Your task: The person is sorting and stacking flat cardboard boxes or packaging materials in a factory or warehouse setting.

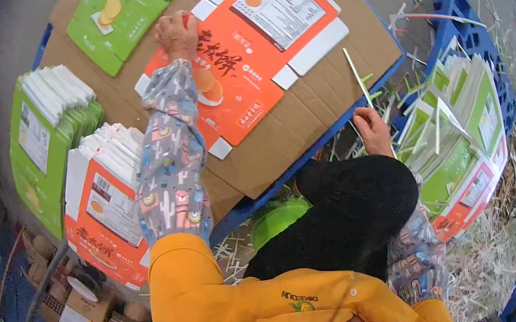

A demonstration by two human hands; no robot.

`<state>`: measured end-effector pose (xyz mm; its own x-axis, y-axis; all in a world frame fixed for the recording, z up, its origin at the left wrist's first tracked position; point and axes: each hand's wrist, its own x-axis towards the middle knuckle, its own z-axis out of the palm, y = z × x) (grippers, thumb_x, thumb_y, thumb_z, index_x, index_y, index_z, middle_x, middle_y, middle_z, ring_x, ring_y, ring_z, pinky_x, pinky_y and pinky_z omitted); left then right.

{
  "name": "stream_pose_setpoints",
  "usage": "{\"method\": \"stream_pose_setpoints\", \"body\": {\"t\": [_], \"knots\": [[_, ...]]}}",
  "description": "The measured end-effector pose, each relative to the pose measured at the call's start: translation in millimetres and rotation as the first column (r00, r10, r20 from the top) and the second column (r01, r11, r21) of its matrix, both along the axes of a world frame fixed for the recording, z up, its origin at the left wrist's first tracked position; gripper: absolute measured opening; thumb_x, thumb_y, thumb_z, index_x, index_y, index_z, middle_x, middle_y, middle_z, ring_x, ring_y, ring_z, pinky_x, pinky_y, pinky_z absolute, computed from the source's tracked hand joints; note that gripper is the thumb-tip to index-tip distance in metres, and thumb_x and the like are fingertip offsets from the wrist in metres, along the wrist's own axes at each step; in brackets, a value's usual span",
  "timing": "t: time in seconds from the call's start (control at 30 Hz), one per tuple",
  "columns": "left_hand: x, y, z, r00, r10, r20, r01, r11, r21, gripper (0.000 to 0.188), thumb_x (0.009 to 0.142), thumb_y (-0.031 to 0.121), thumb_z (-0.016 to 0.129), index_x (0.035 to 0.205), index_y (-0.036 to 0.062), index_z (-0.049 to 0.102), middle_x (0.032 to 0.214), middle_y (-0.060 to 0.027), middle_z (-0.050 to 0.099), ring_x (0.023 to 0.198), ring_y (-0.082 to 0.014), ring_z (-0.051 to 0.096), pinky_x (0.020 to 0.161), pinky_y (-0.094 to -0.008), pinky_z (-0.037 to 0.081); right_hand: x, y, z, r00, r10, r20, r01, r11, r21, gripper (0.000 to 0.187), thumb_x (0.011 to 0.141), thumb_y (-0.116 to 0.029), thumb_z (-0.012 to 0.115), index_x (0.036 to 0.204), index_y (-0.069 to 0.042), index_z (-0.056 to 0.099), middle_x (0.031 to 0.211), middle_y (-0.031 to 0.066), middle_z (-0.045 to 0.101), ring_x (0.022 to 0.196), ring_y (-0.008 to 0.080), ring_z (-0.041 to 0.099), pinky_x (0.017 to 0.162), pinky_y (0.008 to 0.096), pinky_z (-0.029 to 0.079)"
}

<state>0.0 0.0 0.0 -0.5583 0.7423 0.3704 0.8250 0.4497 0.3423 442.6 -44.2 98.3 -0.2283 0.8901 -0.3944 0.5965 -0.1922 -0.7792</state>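
Observation:
An orange flat printed carton blank [242, 105] with white flaps lies on a brown cardboard sheet [323, 99]. My left hand [178, 36] is closed at its far left edge, with a bit of red showing by the fingertips; what it grips is hidden. Beyond that hand, a green carton blank [145, 16] lies on the same cardboard. Over by my right knee, my right hand [372, 131] pinches a thin, pale green-and-white strip [356, 73] that points up past the cardboard's near right edge.
Stacks of green cartons [35, 178] and orange cartons [105, 248] stand at the left. A leaning stack of green and orange cartons [464, 126] is at the right, by a blue plastic pallet [485, 31]. Shredded paper strips [480, 267] cover the floor there. A cardboard box [85, 312] sits lower left.

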Motion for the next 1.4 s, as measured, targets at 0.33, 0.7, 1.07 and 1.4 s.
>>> {"method": "stream_pose_setpoints", "body": {"t": [0.33,0.7,1.07,1.4], "knots": [[39.2,-3.8,1.2,0.997,-0.054,0.058,0.050,0.996,0.070,0.019,0.069,0.029,0.058,0.082,0.0163,0.058,0.088,-0.0084,0.048,0.088,-0.0285,0.044,0.075,-0.0431,0.035,36.4,49.6,-43.3,0.924,-0.088,0.372,-0.053,0.935,0.352,0.032,0.073,-0.014,0.058,0.098,0.004,0.051,0.095,0.0168,0.051,0.090,0.0285,0.048,0.082,0.0346,0.037],[-113.4,-35.0,19.5,0.498,0.839,0.222,-0.800,0.542,-0.256,0.061,0.061,0.037,0.062,0.106,0.0000,0.043,0.106,-0.0201,0.042,0.097,-0.0363,0.042,0.086,-0.0436,0.033,42.6,37.3,-9.5,0.953,-0.180,0.245,0.130,0.970,0.207,0.030,0.079,-0.015,0.053,0.103,0.002,0.048,0.095,0.0100,0.047,0.085,0.0177,0.045,0.076,0.0281,0.037],[-153.2,-58.9,18.3,0.073,0.340,0.938,-0.758,0.630,-0.169,0.053,0.059,0.006,0.072,0.103,-0.0108,0.049,0.105,-0.0165,0.053,0.091,-0.0225,0.051,0.079,-0.0339,0.040,45.9,17.9,-12.2,0.954,-0.169,0.249,0.120,0.973,0.198,0.018,0.078,-0.012,0.054,0.091,-0.001,0.053,0.090,0.0084,0.050,0.084,0.0185,0.047,0.075,0.0282,0.037],[-128.8,-54.3,17.1,0.298,-0.037,0.954,-0.678,0.695,0.239,0.054,0.066,-0.005,0.063,0.114,-0.0019,0.039,0.101,-0.0111,0.053,0.088,-0.0211,0.054,0.080,-0.0300,0.043,64.8,8.1,-15.7,0.946,-0.184,0.267,0.142,0.975,0.169,0.018,0.077,-0.011,0.054,0.091,-0.001,0.054,0.091,0.0091,0.051,0.085,0.0193,0.048,0.076,0.0288,0.038]]}}
